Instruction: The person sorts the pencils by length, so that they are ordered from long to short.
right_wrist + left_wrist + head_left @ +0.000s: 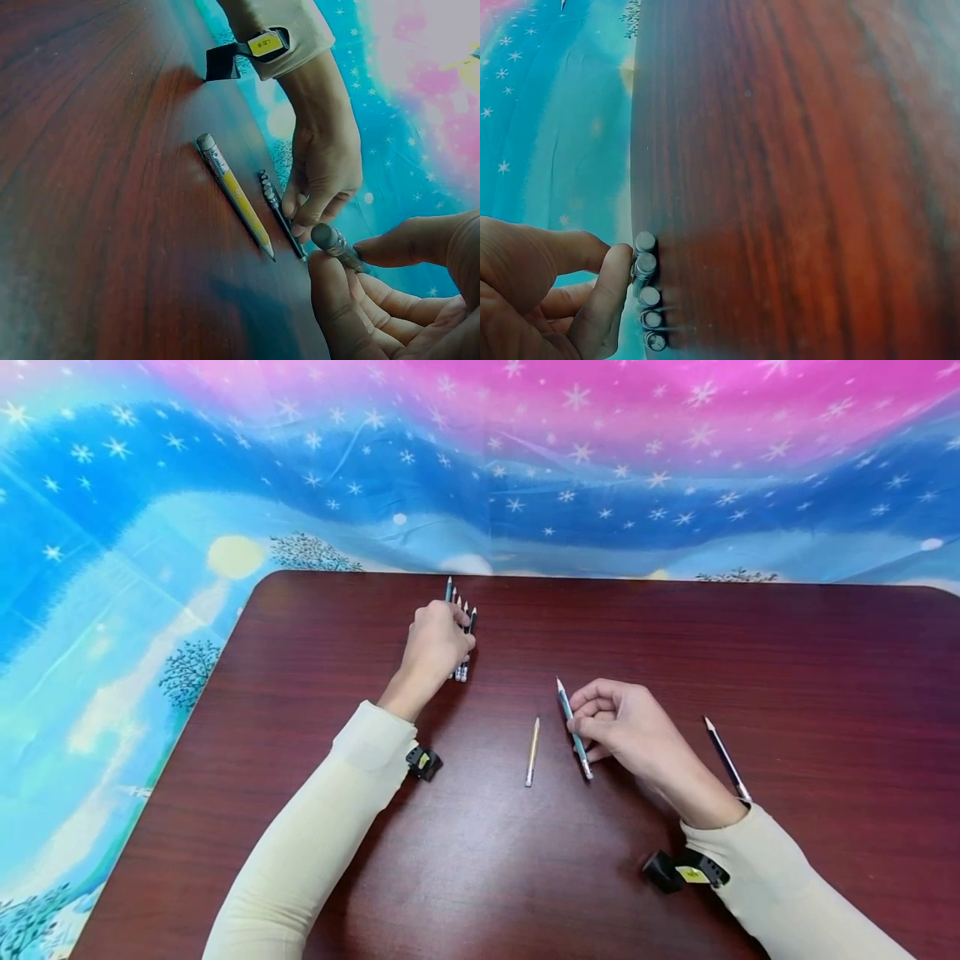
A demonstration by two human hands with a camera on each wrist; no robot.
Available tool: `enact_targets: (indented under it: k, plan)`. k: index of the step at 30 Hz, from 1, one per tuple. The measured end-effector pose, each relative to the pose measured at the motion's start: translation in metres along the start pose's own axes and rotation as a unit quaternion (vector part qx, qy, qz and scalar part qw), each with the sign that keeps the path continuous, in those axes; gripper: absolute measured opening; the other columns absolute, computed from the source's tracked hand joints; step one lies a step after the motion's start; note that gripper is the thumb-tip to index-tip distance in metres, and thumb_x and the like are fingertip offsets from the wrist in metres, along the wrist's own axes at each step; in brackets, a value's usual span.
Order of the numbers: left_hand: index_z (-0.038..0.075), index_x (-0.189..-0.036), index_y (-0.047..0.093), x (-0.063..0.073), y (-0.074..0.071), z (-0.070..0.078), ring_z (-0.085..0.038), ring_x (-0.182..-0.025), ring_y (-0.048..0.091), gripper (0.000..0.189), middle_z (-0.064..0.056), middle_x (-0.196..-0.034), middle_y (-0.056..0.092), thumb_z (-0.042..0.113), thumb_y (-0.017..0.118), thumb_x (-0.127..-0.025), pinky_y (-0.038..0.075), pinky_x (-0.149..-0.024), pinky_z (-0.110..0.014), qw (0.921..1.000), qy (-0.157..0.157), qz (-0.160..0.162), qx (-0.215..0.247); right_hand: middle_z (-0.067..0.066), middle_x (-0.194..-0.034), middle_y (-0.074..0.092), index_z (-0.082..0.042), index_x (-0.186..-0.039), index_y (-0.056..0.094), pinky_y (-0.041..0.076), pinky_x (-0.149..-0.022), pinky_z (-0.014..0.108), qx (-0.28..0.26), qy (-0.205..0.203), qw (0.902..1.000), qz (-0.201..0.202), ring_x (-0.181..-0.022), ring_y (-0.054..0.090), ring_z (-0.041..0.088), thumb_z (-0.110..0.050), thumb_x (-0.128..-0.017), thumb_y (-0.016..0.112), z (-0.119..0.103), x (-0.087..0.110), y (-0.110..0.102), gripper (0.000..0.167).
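Note:
At the far side of the table several pencils (472, 621) lie side by side, tips pointing away. My left hand (437, 639) bends over them, thumb and fingers pinching at the row's left part, where a teal pencil (449, 588) sticks out farther. Their eraser ends (650, 297) line up below the fingertips in the left wrist view. My right hand (626, 718) pinches a teal pencil (565, 697) between thumb and fingers, its tip pointing away; its eraser (326, 236) faces the right wrist camera. A yellow pencil (533, 752) lies left of that hand.
A dark pencil (724, 756) lies to the right, its near end by the right sleeve (780, 868). The brown wooden table (465, 868) ends at a patterned cloth (420, 460) behind and to the left. Each wrist carries a black camera (663, 871).

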State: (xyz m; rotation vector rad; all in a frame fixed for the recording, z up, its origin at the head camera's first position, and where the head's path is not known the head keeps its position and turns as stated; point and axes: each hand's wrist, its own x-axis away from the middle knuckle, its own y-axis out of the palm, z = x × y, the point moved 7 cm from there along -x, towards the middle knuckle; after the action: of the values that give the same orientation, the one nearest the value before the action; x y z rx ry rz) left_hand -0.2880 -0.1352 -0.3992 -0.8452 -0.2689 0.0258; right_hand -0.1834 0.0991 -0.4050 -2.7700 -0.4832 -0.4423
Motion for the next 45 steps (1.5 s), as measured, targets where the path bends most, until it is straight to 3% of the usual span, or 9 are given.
enact_targets:
  k: [8, 18, 29, 40, 45]
  plan:
    - [0.008, -0.114, 0.072, 0.001, 0.0, 0.0, -0.015, -0.077, 0.077, 0.014, -0.009, -0.119, 0.074, 0.01, 0.069, -0.1, 0.062, -0.069, -0.031, 1.0, 0.004, 0.001, 0.009, 0.005, -0.087, 0.067, 0.008, -0.113, 0.059, 0.064, -0.063, 0.031, -0.008, -0.01, 0.9999, 0.005, -0.068, 0.065, 0.008, 0.002, -0.094, 0.065, -0.013, -0.017, 0.007, 0.02]
    - [0.007, -0.112, 0.07, -0.001, 0.002, -0.001, -0.015, -0.074, 0.078, 0.014, -0.009, -0.118, 0.074, 0.008, 0.071, -0.098, 0.061, -0.066, -0.028, 0.9994, -0.007, -0.003, 0.034, 0.009, -0.085, 0.07, 0.006, -0.109, 0.058, 0.064, -0.062, 0.03, -0.019, -0.003, 0.9997, 0.016, -0.064, 0.064, 0.011, 0.005, -0.095, 0.065, -0.036, -0.059, 0.017, 0.016]
    - [0.006, -0.113, 0.069, -0.003, 0.003, -0.002, -0.016, -0.074, 0.078, 0.015, -0.01, -0.113, 0.074, 0.007, 0.071, -0.098, 0.063, -0.065, -0.026, 0.9984, -0.014, -0.006, 0.055, 0.015, -0.094, 0.072, 0.003, -0.104, 0.059, 0.064, -0.061, 0.032, -0.03, 0.023, 0.9986, 0.037, -0.06, 0.063, 0.014, 0.002, -0.096, 0.063, -0.042, -0.104, 0.034, 0.009]
    - [0.005, -0.112, 0.07, -0.005, 0.003, -0.002, -0.016, -0.074, 0.078, 0.013, -0.011, -0.109, 0.076, 0.007, 0.071, -0.099, 0.063, -0.065, -0.026, 0.9981, -0.015, -0.013, 0.058, 0.012, -0.078, 0.061, 0.002, -0.099, 0.059, 0.063, -0.057, 0.032, -0.016, 0.029, 0.9974, 0.063, -0.049, 0.062, 0.013, 0.004, -0.094, 0.06, -0.05, -0.126, 0.049, 0.005]
    - [0.004, -0.111, 0.07, -0.004, 0.002, -0.001, -0.016, -0.073, 0.078, 0.013, -0.013, -0.112, 0.075, 0.005, 0.071, -0.098, 0.063, -0.065, -0.025, 0.9972, -0.019, -0.014, 0.07, 0.012, -0.079, 0.059, 0.005, -0.101, 0.06, 0.063, -0.055, 0.031, 0.001, 0.032, 0.9963, 0.08, -0.046, 0.061, 0.012, 0.006, -0.093, 0.058, -0.052, -0.132, 0.052, 0.009]
